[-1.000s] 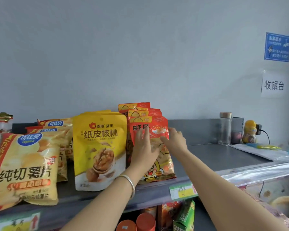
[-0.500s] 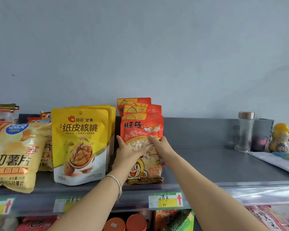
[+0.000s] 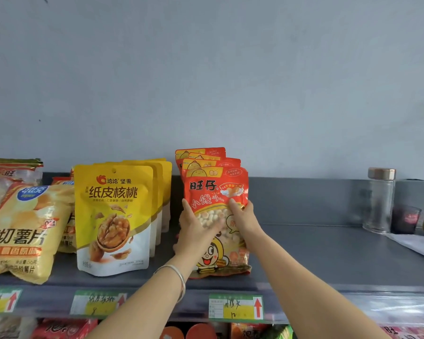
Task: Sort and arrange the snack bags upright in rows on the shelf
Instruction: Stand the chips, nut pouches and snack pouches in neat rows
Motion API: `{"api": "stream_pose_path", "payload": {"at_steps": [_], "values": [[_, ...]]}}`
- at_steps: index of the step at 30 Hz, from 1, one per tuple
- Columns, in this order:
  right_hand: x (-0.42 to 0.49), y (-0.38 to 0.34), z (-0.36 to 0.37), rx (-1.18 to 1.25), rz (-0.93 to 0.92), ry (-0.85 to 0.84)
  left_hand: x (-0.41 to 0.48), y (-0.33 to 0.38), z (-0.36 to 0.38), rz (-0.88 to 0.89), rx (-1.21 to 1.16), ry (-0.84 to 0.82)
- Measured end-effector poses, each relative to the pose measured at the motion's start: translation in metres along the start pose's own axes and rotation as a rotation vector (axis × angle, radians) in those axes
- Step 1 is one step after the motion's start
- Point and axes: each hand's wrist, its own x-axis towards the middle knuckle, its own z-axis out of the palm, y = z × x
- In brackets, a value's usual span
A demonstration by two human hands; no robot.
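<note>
Stock count, upper shelf:
- red snack bags: four, in one row.
- yellow walnut bags: at least three.
- chip bags: at least two.
- glass jar: one.
- price labels: three.

We face a plain pale grey wall (softly, evenly lit) behind a dark grey metal shelf.
</note>
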Motion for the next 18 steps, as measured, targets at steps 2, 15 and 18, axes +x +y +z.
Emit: {"api": "stream_pose_path", "payload": {"at_steps": [2,15,18], "values": [[-0.003,-0.008,-0.003,-0.098,-0.065,0.064,0.002,0.001,-0.003,0.009,-0.033,0.013],[0.03,-0.078,-0.013,-0.772,-0.504,0.18,0.076,0.061,-0.035,0.262,0.269,0.17],[0.051,-0.093,-0.008,-0.82,-0.519,0.131,0.098,0.078,-0.034,0.353,0.399,0.192]]}}
